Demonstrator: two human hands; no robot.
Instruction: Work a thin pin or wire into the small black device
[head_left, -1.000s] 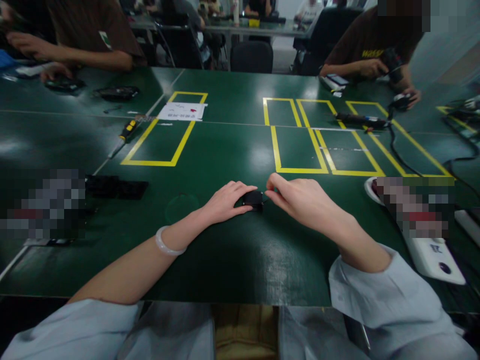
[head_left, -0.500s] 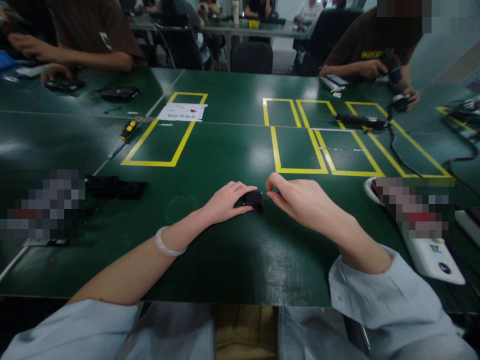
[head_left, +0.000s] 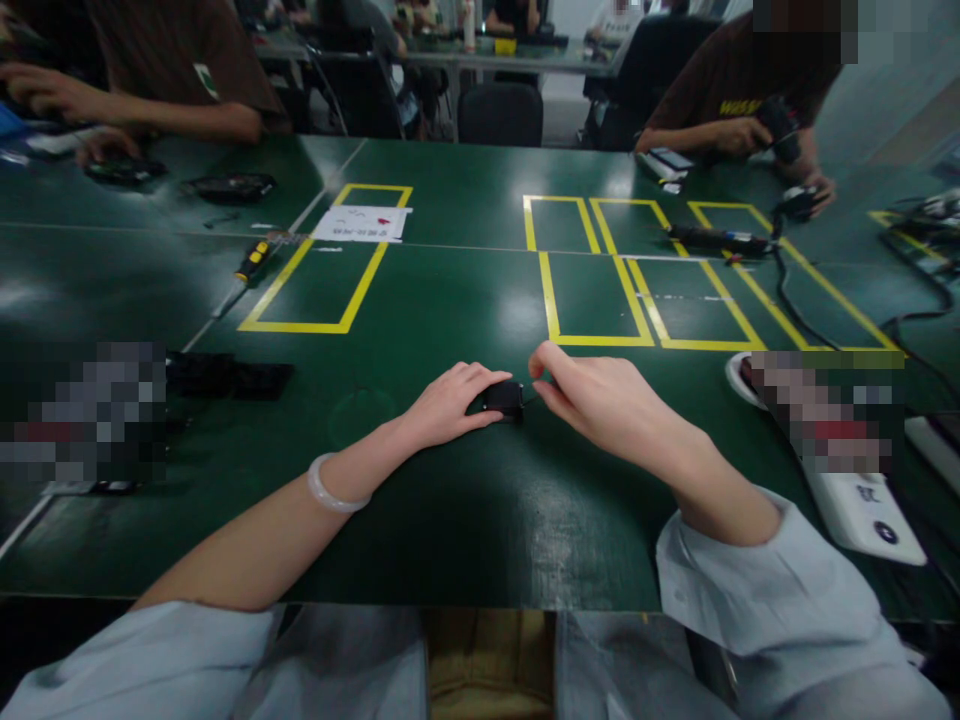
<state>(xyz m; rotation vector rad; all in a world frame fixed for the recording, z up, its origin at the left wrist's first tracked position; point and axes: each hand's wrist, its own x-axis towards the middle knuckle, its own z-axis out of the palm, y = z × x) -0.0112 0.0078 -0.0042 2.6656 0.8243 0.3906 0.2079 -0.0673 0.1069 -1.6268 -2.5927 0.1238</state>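
Observation:
A small black block-shaped part (head_left: 504, 398) lies on the green table (head_left: 465, 300) straight in front of me. My left hand (head_left: 448, 405) rests on the table with its fingers curled round the part's left side, holding it down. My right hand (head_left: 596, 395) comes in from the right, thumb and forefinger pinched together at the part's right edge, where something thin and dark shows; what they pinch is too small to name. A pale bangle (head_left: 330, 488) sits on my left wrist.
Yellow tape boxes (head_left: 600, 290) mark the table. A screwdriver (head_left: 251, 262) and a paper sheet (head_left: 361, 223) lie far left, black flat parts (head_left: 229, 375) nearer left, a white device (head_left: 862, 505) at right. Other people's hands (head_left: 739, 135) work with cables at the far side.
Nothing has visibly moved; both hands stay at the black part, with only a slight shift of the view.

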